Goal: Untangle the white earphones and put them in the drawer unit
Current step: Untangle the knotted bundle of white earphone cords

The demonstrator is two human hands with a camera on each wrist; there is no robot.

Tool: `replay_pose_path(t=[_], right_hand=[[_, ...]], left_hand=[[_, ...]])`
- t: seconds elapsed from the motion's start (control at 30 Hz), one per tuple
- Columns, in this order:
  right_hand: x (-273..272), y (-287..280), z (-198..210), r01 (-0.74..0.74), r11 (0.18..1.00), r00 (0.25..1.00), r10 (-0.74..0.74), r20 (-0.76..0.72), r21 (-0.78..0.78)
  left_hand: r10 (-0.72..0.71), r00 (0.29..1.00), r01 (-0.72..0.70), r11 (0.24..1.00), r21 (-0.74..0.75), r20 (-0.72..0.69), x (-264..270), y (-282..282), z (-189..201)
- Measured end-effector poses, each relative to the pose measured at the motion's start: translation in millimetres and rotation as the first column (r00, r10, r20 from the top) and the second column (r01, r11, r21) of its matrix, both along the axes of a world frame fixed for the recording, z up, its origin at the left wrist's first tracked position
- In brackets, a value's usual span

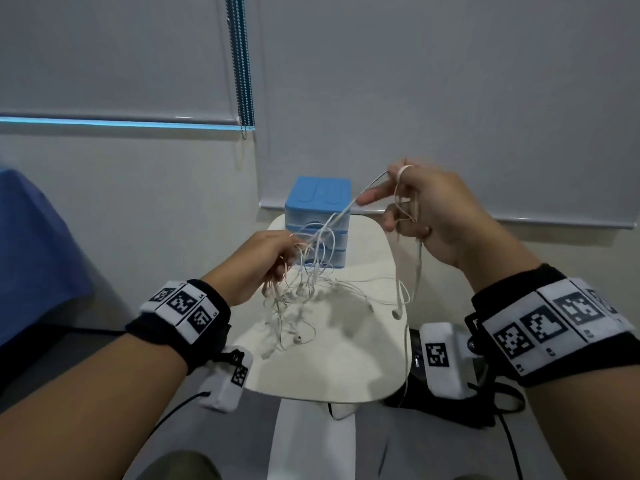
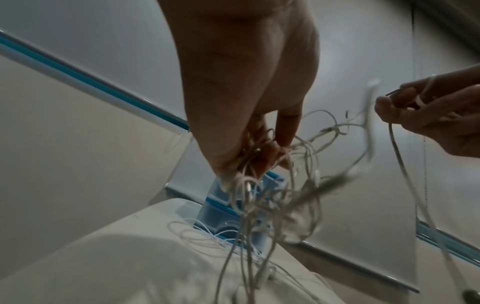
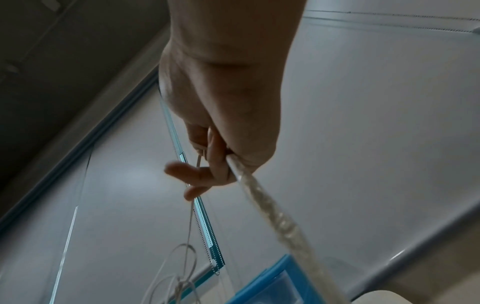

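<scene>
Left hand (image 1: 266, 258) fingers (image 2: 285, 131) clenched on the earphones (image 1: 311, 271) tangle; right hand (image 1: 429, 216) fingers (image 1: 372, 197) curled round one strand, pulled taut between. Tangle is held over the counter (image 1: 329, 358), loops trailing on it, before the drawer unit (image 1: 320, 202).

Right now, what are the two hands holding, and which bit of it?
Both hold the white earphones. The left hand grips the tangled bunch; the right hand has one cord looped round its fingers, pulled out from the tangle.
</scene>
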State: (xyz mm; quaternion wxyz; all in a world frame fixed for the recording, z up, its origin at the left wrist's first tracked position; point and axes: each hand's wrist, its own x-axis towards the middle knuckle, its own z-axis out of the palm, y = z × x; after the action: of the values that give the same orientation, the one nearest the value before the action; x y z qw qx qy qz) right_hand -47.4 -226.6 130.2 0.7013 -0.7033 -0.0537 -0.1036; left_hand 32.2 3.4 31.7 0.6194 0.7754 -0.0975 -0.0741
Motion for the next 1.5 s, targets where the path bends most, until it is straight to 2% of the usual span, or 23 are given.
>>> replay_pose_path(t=[0.1, 0.37, 0.5, 0.63, 0.77, 0.87, 0.93, 1.07, 1.17, 1.23, 1.33, 1.4, 1.5], right_hand=[[1, -2, -1, 0.023, 0.992, 0.998, -0.029, 0.051, 0.121], [-2, 0, 9, 0.053, 0.97, 0.966, -0.11, 0.235, 0.237], [-5, 3, 19, 0.045, 0.97, 0.951, -0.116, 0.288, 0.24], [-7, 3, 25, 0.024, 0.967, 0.925, -0.118, 0.361, 0.255], [-11, -3, 29, -0.044, 0.958, 0.916, -0.074, 0.394, 0.282], [-11, -8, 29, -0.051, 0.961, 0.91, -0.068, 0.41, 0.272], [-12, -8, 28, -0.077, 0.96, 0.915, -0.04, 0.403, 0.269], [-11, 1, 17, -0.143, 0.961, 0.948, 0.065, 0.311, 0.236], [-10, 9, 9, -0.174, 0.956, 0.964, 0.117, 0.239, 0.235], [-10, 14, 4, -0.213, 0.951, 0.968, 0.175, 0.18, 0.223], [-13, 27, -5, -0.278, 0.955, 0.96, 0.273, 0.065, 0.103], [-14, 33, -8, -0.303, 0.951, 0.953, 0.3, 0.049, 0.069], [-17, 33, -1, -0.363, 0.914, 0.929, 0.338, 0.152, 0.179]], left_hand=[[-0.026, 0.999, 0.028, 0.998, 0.056, -0.033, 2, -3, -2], [-0.093, 0.991, 0.097, 0.994, 0.04, -0.099, 9, 5, -12], [-0.142, 0.981, 0.145, 0.989, 0.01, -0.128, 11, 6, -13], [-0.099, 0.986, 0.107, 0.993, 0.052, -0.136, 14, 4, -16], [-0.154, 0.945, 0.141, 0.988, -0.065, -0.289, 15, 7, -18], [-0.095, 0.947, 0.111, 0.993, 0.035, -0.307, 18, 8, -22], [-0.078, 0.947, 0.099, 0.994, 0.054, -0.311, 18, 6, -21], [-0.215, 0.918, 0.228, 0.974, 0.0, -0.333, 7, 1, -10], [-0.288, 0.921, 0.316, 0.946, 0.07, -0.264, 1, -3, -8], [-0.29, 0.93, 0.321, 0.939, 0.121, -0.224, 1, -2, -13], [-0.334, 0.922, 0.362, 0.922, 0.135, -0.196, 1, -6, -22], [-0.319, 0.939, 0.339, 0.923, 0.18, -0.13, 1, -14, -27], [-0.196, 0.979, 0.205, 0.941, 0.269, -0.058, 5, -22, -33]])
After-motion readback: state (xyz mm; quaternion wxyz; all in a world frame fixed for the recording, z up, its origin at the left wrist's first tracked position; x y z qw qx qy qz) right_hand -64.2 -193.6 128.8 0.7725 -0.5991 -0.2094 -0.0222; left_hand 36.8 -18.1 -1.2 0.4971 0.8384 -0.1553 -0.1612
